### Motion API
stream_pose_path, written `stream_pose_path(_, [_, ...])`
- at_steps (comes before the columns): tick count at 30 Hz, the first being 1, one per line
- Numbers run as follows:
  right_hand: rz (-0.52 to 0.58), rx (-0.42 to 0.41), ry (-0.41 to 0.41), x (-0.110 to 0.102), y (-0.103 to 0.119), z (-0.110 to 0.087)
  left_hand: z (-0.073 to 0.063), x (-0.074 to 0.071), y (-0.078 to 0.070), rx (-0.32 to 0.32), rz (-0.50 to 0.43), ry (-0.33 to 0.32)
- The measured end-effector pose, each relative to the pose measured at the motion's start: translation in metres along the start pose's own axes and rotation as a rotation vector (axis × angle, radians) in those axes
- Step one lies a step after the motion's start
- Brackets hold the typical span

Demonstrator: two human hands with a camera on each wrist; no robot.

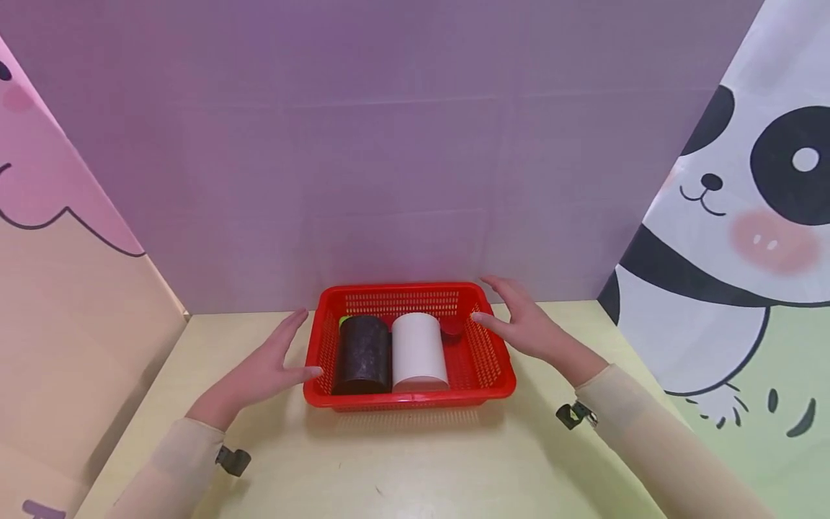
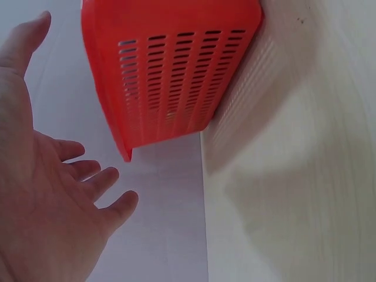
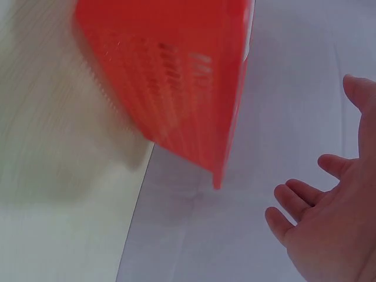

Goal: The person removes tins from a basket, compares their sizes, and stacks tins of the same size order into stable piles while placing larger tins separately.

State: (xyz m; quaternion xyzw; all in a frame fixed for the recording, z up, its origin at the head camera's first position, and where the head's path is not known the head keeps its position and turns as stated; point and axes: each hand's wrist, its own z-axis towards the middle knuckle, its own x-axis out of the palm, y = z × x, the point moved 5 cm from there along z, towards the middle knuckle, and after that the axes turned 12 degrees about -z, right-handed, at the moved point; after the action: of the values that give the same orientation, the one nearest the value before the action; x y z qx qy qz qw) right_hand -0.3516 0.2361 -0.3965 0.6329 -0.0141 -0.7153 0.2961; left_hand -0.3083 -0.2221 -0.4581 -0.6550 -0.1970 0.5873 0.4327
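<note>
A red plastic basket with slotted walls sits toward the back of the table. Inside lie a black cylinder and, to its right, a white one. Behind the white cylinder shows part of a dark red round object; a bit of something yellow-green peeks out behind the black one. My left hand is spread at the basket's left side, thumb toward the rim. On the opposite side, my right hand has its fingers extended, the thumb overlapping the rim in the head view. Both wrist views show space between palm and basket.
The pale wooden table extends in front of the basket. Close behind it rises a purple-grey wall sheet. Printed panels stand at both sides, a panda on the right. Small black devices are strapped at both wrists.
</note>
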Motion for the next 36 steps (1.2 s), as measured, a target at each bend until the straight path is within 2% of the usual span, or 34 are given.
stream_pose_path(6, [0.027,-0.089,0.020,0.002,0.025,0.007,0.002,0.009,-0.003,0.028,-0.025,0.010])
stream_pose_path(11, [0.053,-0.064,0.097,0.008,0.040,0.012,0.003,0.018,0.000,0.061,-0.013,0.028])
stream_pose_path(15, [0.024,-0.056,0.134,0.013,0.048,0.018,0.004,0.021,0.004,0.081,0.029,0.036])
stream_pose_path(19, [0.003,-0.060,0.163,0.017,0.055,0.023,0.003,0.023,0.006,0.103,0.019,0.041])
stream_pose_path(25, [-0.043,-0.077,0.237,0.023,0.066,0.030,0.001,0.026,0.007,0.080,-0.004,0.055])
stream_pose_path(36, [-0.105,-0.062,0.336,0.041,0.077,0.054,0.003,0.029,0.008,0.094,-0.007,0.057])
